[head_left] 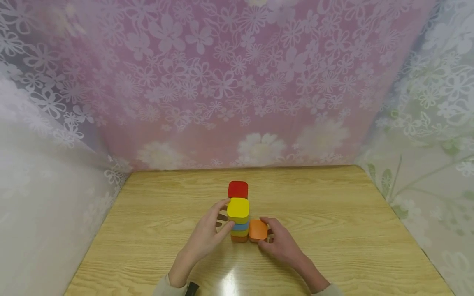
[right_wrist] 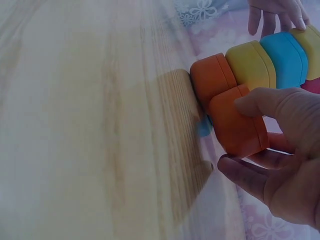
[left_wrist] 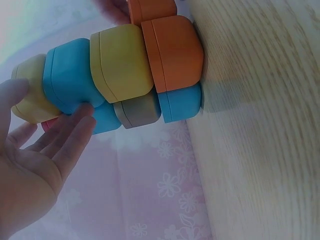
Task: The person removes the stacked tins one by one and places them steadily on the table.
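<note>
Rounded, square blocks, each with a seam near its top, stand in two adjoining stacks. In the head view, my left hand [head_left: 205,236] holds the top yellow block [head_left: 238,208] of the front stack, thumb at its near side and index finger at its far corner. Under it come a blue block [left_wrist: 72,75], another yellow block [left_wrist: 122,62] and an orange block [left_wrist: 175,52]. To the right of this stack, my right hand [head_left: 283,246] grips a second orange block [right_wrist: 237,122] between thumb and fingers, close against the bottom orange one.
A red block [head_left: 238,189] tops the rear stack, with a blue, a grey-brown block [left_wrist: 140,110] and a bottom blue block [left_wrist: 181,103] beneath. The wood-grain table [head_left: 333,213] extends around the stacks. Flowered cloth [head_left: 237,102] walls in the back and both sides.
</note>
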The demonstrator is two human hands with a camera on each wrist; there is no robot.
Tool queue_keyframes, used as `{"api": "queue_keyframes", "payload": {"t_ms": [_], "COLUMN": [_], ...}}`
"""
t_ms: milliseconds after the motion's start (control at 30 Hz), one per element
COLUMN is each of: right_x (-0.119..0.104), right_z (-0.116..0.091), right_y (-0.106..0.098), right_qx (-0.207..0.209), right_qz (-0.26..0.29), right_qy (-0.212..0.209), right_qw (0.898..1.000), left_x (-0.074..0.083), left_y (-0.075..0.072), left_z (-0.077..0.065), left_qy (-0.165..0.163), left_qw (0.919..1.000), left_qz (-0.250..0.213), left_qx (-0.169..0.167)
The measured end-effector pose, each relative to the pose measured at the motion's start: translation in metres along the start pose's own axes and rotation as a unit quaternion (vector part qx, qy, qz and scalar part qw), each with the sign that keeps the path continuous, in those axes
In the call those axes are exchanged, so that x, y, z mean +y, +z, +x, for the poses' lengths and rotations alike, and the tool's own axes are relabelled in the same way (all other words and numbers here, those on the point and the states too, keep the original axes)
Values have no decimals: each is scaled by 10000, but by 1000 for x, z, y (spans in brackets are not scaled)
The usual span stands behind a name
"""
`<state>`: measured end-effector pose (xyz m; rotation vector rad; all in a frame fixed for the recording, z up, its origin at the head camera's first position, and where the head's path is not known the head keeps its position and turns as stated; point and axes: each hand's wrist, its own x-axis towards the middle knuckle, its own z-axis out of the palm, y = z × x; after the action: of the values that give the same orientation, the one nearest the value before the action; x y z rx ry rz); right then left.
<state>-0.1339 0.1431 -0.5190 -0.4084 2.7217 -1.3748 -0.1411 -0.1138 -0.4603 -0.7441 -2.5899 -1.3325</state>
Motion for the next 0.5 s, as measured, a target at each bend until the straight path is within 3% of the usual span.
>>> {"api": "queue_keyframes", "payload": {"t_ms": [167,500], "right_x": [0,5], "right_z": [0,4], "right_y": [1,3], "right_qx": [102,-75], "right_qz": [-176,4], "right_qy": [29,73], "right_qw": [9998,9999], "left_x": [-1,-2], "left_y": [0,0], "left_z": [0,0], "left_qy": [20,-17], "left_qw": [10000,10000], "left_qz": [18,-46], "left_qx": [-23,15]}}
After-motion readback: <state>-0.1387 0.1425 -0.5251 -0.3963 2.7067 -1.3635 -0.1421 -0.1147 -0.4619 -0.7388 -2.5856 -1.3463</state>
